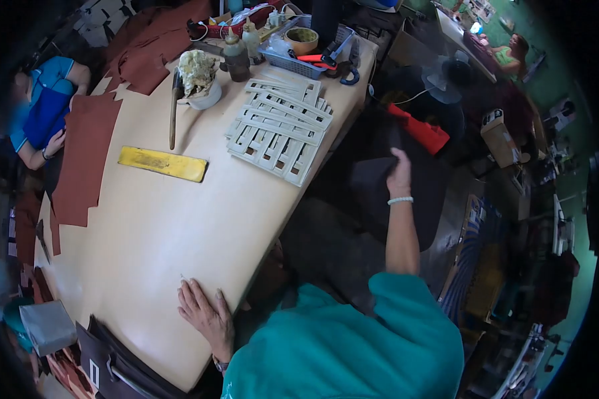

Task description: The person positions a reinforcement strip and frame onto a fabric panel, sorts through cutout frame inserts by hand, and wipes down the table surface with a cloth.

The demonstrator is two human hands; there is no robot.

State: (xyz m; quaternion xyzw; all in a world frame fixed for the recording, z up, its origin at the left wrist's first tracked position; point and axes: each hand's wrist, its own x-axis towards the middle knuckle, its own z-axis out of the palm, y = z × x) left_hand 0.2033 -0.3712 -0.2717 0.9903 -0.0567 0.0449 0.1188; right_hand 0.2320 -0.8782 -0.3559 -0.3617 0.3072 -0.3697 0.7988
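Observation:
My left hand (207, 318) lies flat on the near edge of the pale table (180, 226), fingers spread, holding nothing. Off the table's right side, my right hand (399, 175), with a pale bracelet at the wrist, is closed at the edge of a dark sheet (371, 174). Its fingers are partly hidden, and the sheet blends into the dark area below. A red object (424, 132) is just beyond this hand. Pale slotted templates (283, 126) are stacked on the table's right side. A worn yellow bar (163, 163) lies farther left.
Behind the templates stands a blue-grey basket (306, 53) with tape and tools. Bottles (235, 58), a white glue-crusted pot (206, 96) and a brush handle (174, 123) are nearby. Reddish-brown leather pieces (86, 153) lie left, beside a person in blue (46, 100). A dark bag (123, 359) sits near left.

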